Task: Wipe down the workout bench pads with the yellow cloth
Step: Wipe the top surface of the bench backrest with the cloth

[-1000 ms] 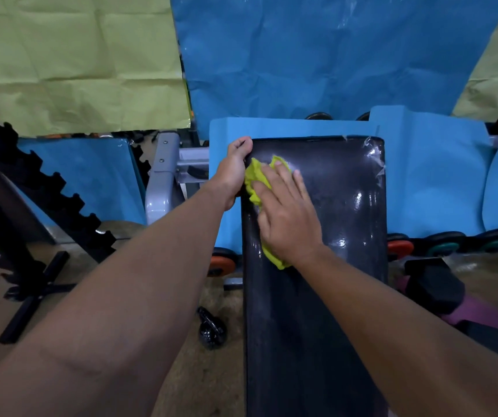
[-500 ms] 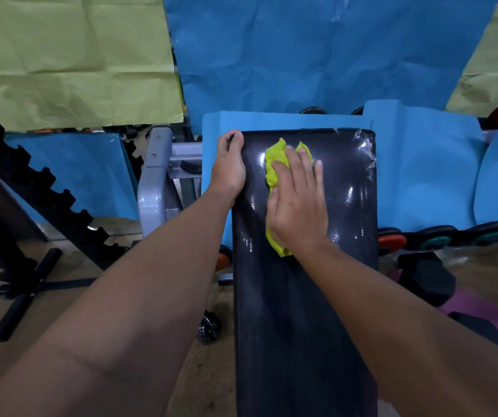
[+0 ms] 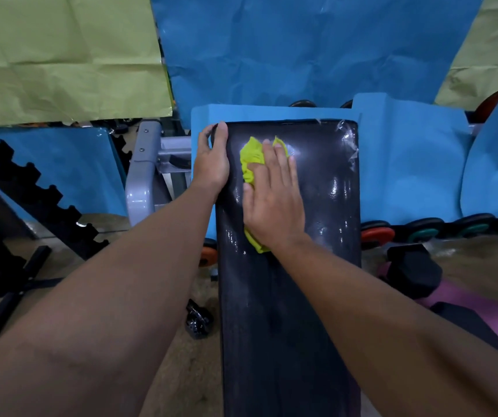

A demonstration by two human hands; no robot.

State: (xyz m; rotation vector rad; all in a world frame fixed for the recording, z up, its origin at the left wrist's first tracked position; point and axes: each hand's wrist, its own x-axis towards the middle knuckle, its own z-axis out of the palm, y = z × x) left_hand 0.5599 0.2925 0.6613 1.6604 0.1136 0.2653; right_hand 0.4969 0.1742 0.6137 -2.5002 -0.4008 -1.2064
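The long black bench pad (image 3: 326,206) runs away from me down the middle of the view, shiny and wet near its far end. The yellow cloth (image 3: 249,159) lies on the pad's far left part, pressed flat under my right hand (image 3: 273,200), whose fingers are spread over it. Yellow edges show past the fingertips and below the palm. My left hand (image 3: 214,159) grips the pad's far left corner, thumb curled over the edge.
A grey metal bench frame (image 3: 139,182) stands left of the pad. Coloured weight plates (image 3: 375,234) and a black hex dumbbell (image 3: 413,270) sit on the right floor. A small black object (image 3: 198,322) lies on the floor left of the pad. A black toothed rack (image 3: 31,188) stands far left.
My right hand slid the yellow cloth from the pad's left edge toward its far end and middle. My left hand kept hold of the far left corner.
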